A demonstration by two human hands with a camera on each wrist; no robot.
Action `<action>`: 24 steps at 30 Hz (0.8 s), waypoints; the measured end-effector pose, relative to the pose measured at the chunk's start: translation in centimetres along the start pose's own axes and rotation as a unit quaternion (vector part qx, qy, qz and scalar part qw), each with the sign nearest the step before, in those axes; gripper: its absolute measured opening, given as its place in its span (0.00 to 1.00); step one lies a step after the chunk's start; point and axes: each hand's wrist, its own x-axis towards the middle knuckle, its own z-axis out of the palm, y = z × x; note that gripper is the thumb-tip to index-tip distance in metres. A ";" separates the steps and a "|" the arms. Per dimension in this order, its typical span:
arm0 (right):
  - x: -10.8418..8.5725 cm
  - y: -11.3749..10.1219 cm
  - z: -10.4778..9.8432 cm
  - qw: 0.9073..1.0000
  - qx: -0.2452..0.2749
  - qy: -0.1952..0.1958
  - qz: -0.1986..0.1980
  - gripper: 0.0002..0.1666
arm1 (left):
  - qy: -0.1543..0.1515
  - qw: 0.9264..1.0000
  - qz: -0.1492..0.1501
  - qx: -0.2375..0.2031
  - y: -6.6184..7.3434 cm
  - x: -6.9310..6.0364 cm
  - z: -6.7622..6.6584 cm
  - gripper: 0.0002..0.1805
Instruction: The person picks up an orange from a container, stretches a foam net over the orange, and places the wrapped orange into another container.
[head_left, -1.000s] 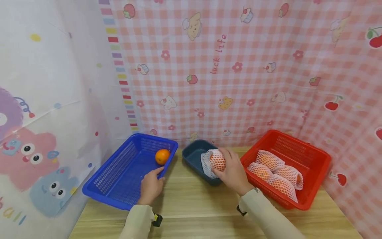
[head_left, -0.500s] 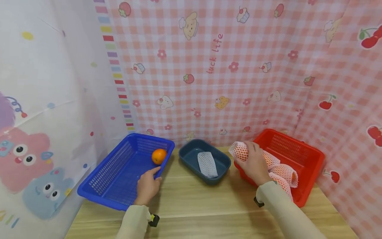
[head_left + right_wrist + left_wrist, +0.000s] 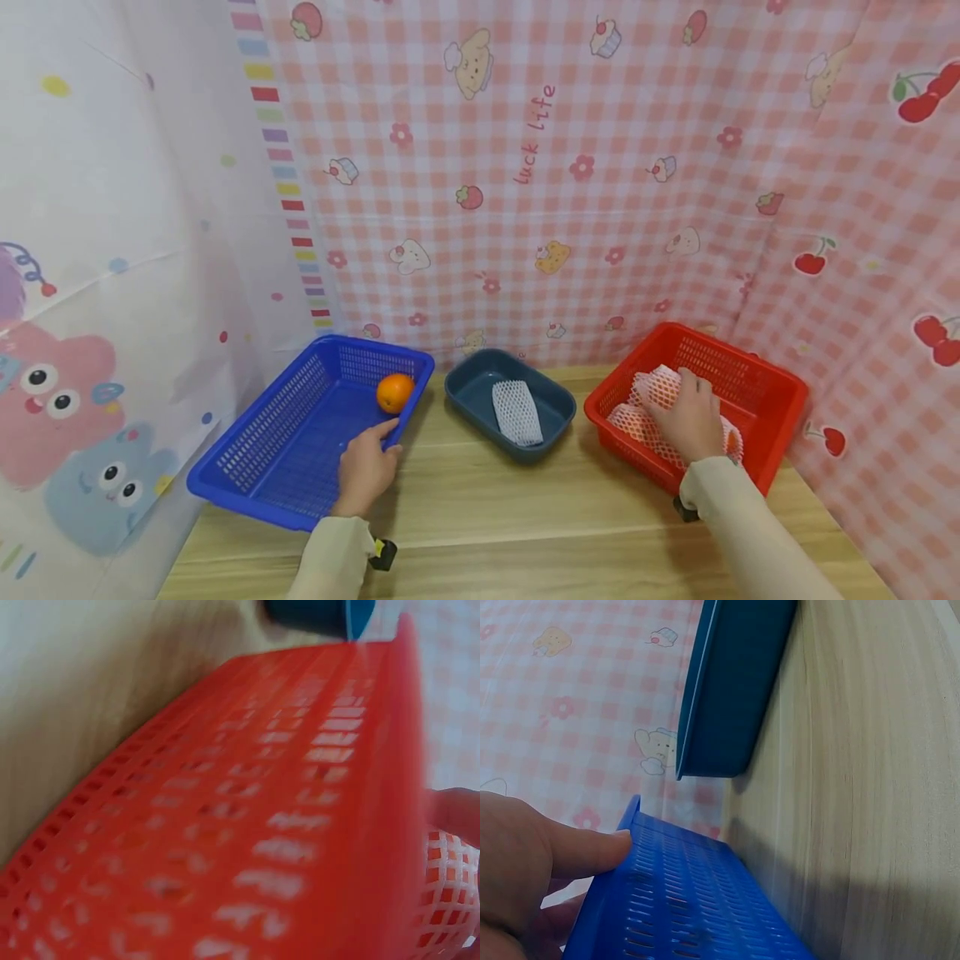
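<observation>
My left hand (image 3: 366,471) holds the near right rim of the blue basket (image 3: 225,492); in the left wrist view the thumb (image 3: 592,851) lies on the rim's outer side. One bare orange (image 3: 394,392) sits in that basket by its right wall. Over the red basket (image 3: 783,417), my right hand (image 3: 692,421) grips an orange in a white foam net (image 3: 660,387), low among other netted oranges (image 3: 630,421). The right wrist view shows its netting (image 3: 450,892) behind the red wall. My palm hides part of the fruit.
Between the baskets stands a dark teal tray (image 3: 468,390) with an unfilled foam net (image 3: 517,412) in it. All three containers rest on a wooden table (image 3: 510,517). A pink checked cloth (image 3: 480,142) hangs close behind them.
My right hand has carried the netted orange from above the teal tray rightward and down into the red basket. The loose net stays in the tray. My left hand keeps to the blue rim.
</observation>
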 end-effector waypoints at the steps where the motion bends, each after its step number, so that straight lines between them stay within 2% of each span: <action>1: 0.0 0.3 0.0 1.000 -0.003 0.000 0.005 0.52 | 0.000 1.000 0.000 0.001 0.0 0.0 0.0 0.23; 7: -0.1 1.6 0.2 1.000 -0.004 -0.015 0.024 0.51 | 0.003 1.000 -0.002 0.007 0.0 0.0 0.0 0.23; 13: 0.1 2.2 0.5 0.999 -0.008 -0.034 0.028 0.55 | 0.003 1.000 -0.002 0.008 0.1 0.0 0.2 0.23; 16: 0.2 2.3 0.5 0.999 -0.016 -0.031 0.026 0.58 | 0.003 1.000 -0.002 0.008 0.0 0.0 0.2 0.23; 20: -0.1 1.5 0.1 1.000 -0.012 0.019 0.007 0.59 | 0.002 1.000 -0.004 0.005 0.0 0.1 0.2 0.24; 22: -0.4 0.5 0.1 0.998 0.012 0.061 -0.017 0.55 | 0.004 1.000 -0.005 0.004 0.0 0.1 0.2 0.23; 24: -0.7 -0.7 0.3 0.992 0.043 0.102 -0.054 0.49 | 0.003 1.000 -0.004 0.004 0.0 0.1 0.3 0.23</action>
